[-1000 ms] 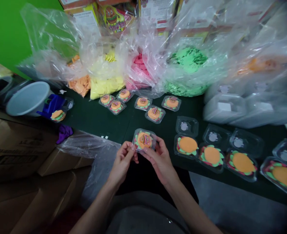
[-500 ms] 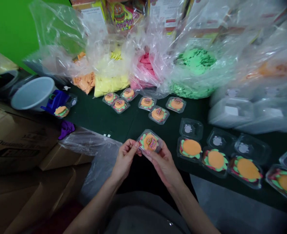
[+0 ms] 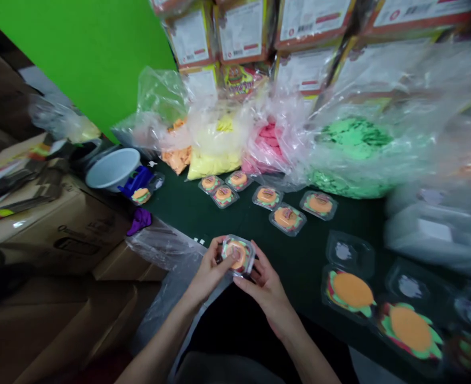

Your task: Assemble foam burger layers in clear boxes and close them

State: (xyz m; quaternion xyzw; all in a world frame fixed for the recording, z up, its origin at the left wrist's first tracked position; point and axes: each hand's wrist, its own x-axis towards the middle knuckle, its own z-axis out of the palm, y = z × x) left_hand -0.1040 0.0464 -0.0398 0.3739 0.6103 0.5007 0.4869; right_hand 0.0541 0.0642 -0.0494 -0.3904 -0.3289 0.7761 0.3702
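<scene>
Between my hands is a closed clear plastic clamshell box (image 3: 237, 244) with a burger-shaped sweet in it: orange bun, green and red frilly layers. My left hand (image 3: 210, 269) grips its left side, thumb pressed on the lid over a small printed sticker. My right hand (image 3: 264, 285) is at the right and lower edge, fingers curled behind and thumb at the front corner. Beyond them on the dark green table lie several closed boxes with stickers, such as this closed box (image 3: 287, 218). To the right stand open boxes (image 3: 353, 290) holding burger sweets, lids folded back.
Along the back are clear bags of orange (image 3: 177, 154), yellow (image 3: 215, 157), pink (image 3: 269, 141) and green pieces (image 3: 353, 138). A grey basin (image 3: 113, 168) and blue tape dispenser (image 3: 137, 181) stand left. Stacked clear containers (image 3: 427, 224) are at right. Cartons (image 3: 79, 234) fill the left side.
The camera view has swung left and up, showing more of the stacked boxes. My left thumb has moved from the box's edge onto the sticker on its lid.
</scene>
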